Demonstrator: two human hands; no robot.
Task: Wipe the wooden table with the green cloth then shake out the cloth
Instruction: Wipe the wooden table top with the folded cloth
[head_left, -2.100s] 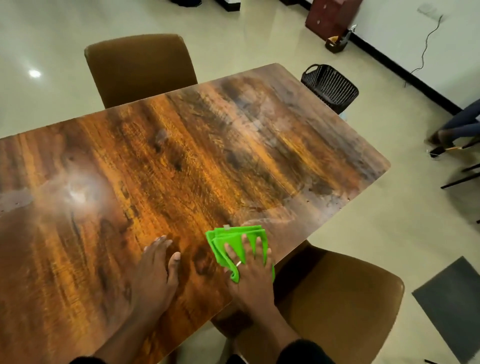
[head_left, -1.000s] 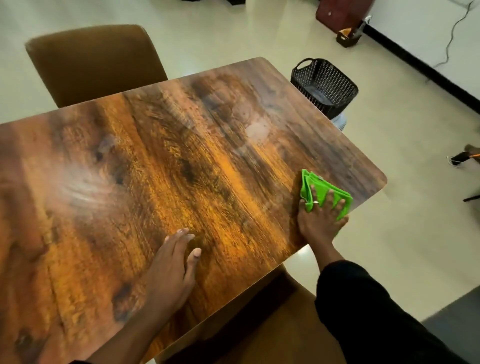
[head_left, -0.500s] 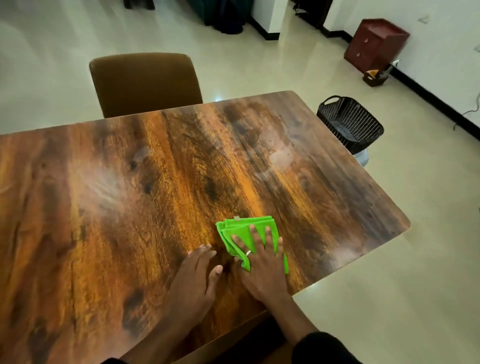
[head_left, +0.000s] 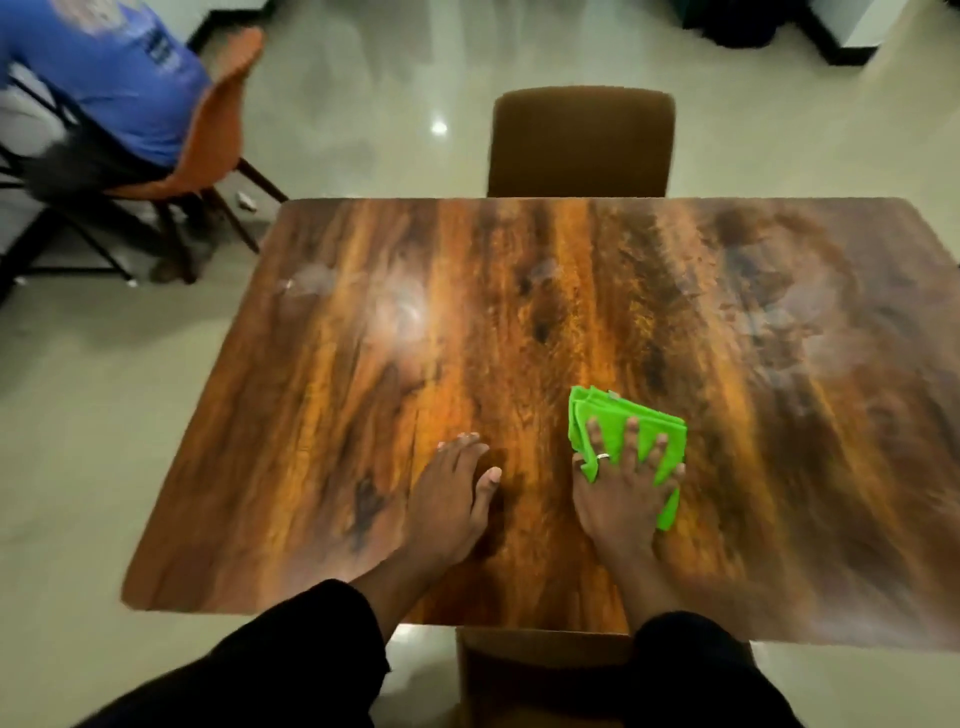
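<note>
The wooden table (head_left: 545, 322) fills the middle of the head view, glossy with dull smears on its surface. A folded green cloth (head_left: 613, 421) lies on the near middle of the tabletop. My right hand (head_left: 623, 488) presses flat on the cloth with fingers spread, a ring on one finger. My left hand (head_left: 447, 499) rests palm down on the bare wood just left of the cloth, holding nothing.
A brown chair (head_left: 579, 143) stands at the table's far side, and another chair (head_left: 540, 670) sits under the near edge. At the far left a person in a blue shirt (head_left: 104, 67) sits on an orange chair (head_left: 218, 119). Pale tiled floor surrounds the table.
My view has swung left, so the table's left end and the seated person now show. My right hand has slid the cloth back from the right corner toward the near middle. My left hand stays flat.
</note>
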